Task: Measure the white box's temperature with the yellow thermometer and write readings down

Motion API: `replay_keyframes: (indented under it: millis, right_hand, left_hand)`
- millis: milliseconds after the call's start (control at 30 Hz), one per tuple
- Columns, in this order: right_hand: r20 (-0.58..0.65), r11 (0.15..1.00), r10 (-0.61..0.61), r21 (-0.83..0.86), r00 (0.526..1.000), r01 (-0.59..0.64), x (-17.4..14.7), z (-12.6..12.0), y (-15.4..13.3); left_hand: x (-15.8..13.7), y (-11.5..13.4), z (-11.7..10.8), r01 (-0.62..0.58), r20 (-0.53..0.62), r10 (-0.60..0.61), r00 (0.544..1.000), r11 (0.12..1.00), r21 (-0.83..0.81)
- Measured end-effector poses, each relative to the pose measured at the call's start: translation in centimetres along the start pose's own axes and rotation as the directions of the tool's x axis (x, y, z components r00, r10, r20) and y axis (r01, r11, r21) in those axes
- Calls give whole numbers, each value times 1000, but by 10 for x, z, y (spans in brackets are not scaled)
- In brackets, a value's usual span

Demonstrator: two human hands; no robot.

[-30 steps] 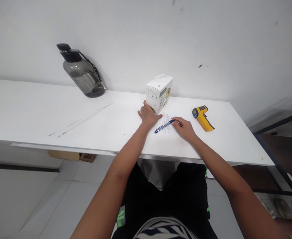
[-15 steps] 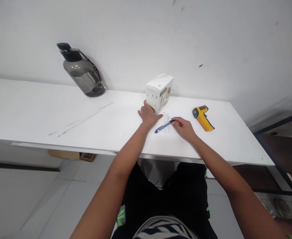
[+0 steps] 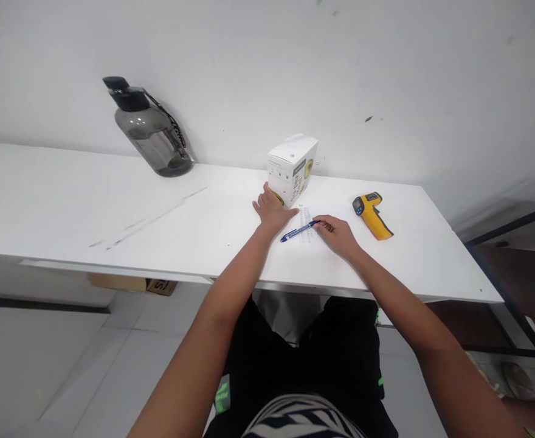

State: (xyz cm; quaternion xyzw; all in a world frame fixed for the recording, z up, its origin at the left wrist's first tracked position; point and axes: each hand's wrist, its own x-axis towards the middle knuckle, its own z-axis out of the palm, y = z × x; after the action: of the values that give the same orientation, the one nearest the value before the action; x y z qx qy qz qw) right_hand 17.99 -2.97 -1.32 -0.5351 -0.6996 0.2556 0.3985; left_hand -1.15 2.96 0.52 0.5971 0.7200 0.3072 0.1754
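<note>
Between the fingertips of my right hand [image 3: 335, 234] is a blue pen [image 3: 298, 232], held slanting with its far end pointing left over the table. Beneath the pen lies a small white slip of paper [image 3: 304, 216] with rows of print too faint to read. My left hand [image 3: 272, 210] rests on the tabletop with its fingers spread, against the lower front of a white box [image 3: 286, 173]. The box stands upright and shows dark lettering and round green and yellow pictures on its right side.
A yellow and black infrared thermometer gun [image 3: 373, 216] lies to the right. A grey see-through water bottle [image 3: 155, 140] with a black lid stands at the left by the wall. The white table [image 3: 180, 231] ends at right near a dark metal frame [image 3: 514, 225]. A cardboard box [image 3: 126, 283] shows below the table.
The pen's far end has swung slightly left and up while my right hand keeps its grip, shifting very little. My left hand and the box stay put.
</note>
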Motion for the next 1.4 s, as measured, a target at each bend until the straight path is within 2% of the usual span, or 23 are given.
replay_keyframes:
  millis: [967,1400]
  right_hand:
    - [13,998,-23,-61,1000,24,0,0,0]
    - [88,972,-68,-219,994,86,1,0,-2]
  left_hand:
    - [-1,0,-1,5,16,-5,1000,1000,-2]
    - [2,0,0,16,36,-16,999,1000,3]
